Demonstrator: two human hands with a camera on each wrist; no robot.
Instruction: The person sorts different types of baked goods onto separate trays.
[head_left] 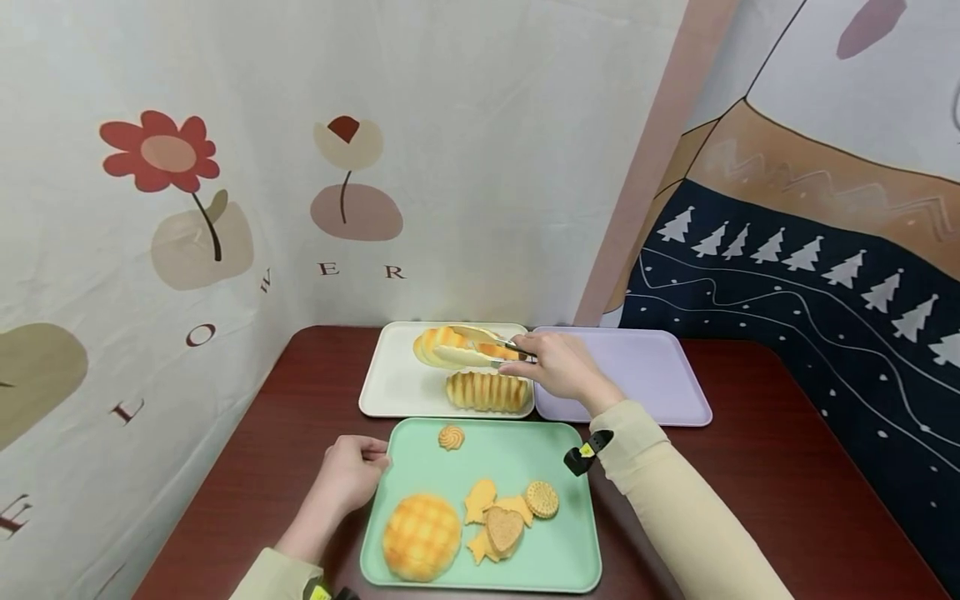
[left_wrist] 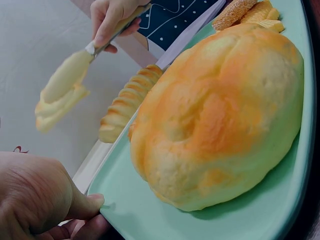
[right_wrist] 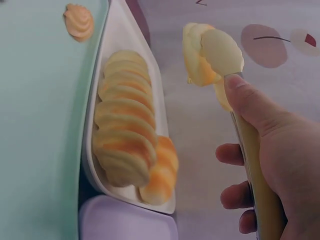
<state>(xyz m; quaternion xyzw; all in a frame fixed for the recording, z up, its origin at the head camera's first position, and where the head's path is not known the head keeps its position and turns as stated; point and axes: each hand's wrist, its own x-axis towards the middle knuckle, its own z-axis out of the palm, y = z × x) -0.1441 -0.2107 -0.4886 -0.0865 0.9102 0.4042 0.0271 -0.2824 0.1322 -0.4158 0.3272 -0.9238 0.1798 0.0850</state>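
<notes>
My right hand (head_left: 558,364) grips a pair of tongs (right_wrist: 245,150) with cream-coloured tips. Between those tips is a small yellow-and-orange bread (right_wrist: 195,52), raised above the white tray (head_left: 390,392). On that tray lie a ridged long bread (right_wrist: 125,120) and a second browned bread (right_wrist: 162,172), partly covered by the tongs in the head view. My left hand (head_left: 352,475) pinches the left rim of the green tray (head_left: 555,550), thumb on top in the left wrist view. A round bread (head_left: 422,537) sits at that tray's near left corner.
Several biscuits lie on the green tray, among them a heart-shaped one (head_left: 504,531) and a round one (head_left: 542,499). A swirled cookie (head_left: 451,437) is near its far edge. A lilac tray (head_left: 645,375) stands right of the white one, on a dark red table (head_left: 255,467).
</notes>
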